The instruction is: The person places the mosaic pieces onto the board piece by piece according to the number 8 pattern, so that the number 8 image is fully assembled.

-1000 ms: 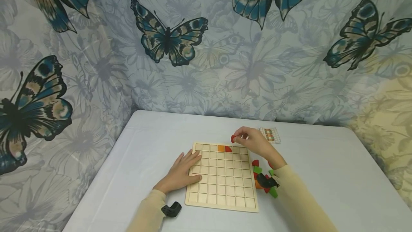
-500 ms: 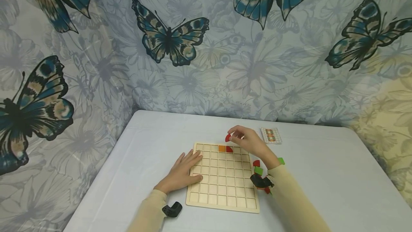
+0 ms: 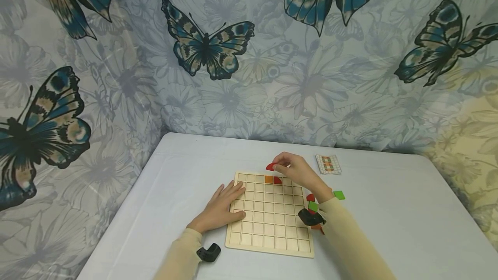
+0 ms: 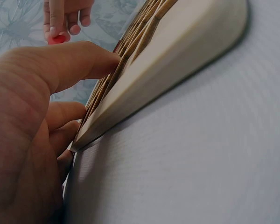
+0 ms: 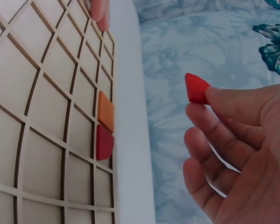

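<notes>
A wooden grid board point(image 3: 268, 217) lies on the white table. In its far row an orange square tile point(image 5: 105, 111) sits beside a red quarter-circle tile point(image 5: 104, 142), each in its own cell. My right hand point(image 3: 293, 168) pinches another red quarter-circle tile point(image 5: 196, 88) between thumb and fingers, above the board's far edge. My left hand point(image 3: 219, 208) rests on the board's left edge with its fingers spread; in the left wrist view the thumb point(image 4: 91, 60) lies over the rim.
Right of the board lie loose tiles, among them a green one point(image 3: 339, 195) and a red one point(image 3: 310, 197); the right sleeve partly hides the pile. A printed pattern card point(image 3: 328, 164) lies at the back right. A patterned butterfly cloth point(image 3: 249, 55) hangs behind the table.
My right hand has moved left along the board's far edge with the red tile, which has turned in the fingers. My left hand stays in place on the board.
</notes>
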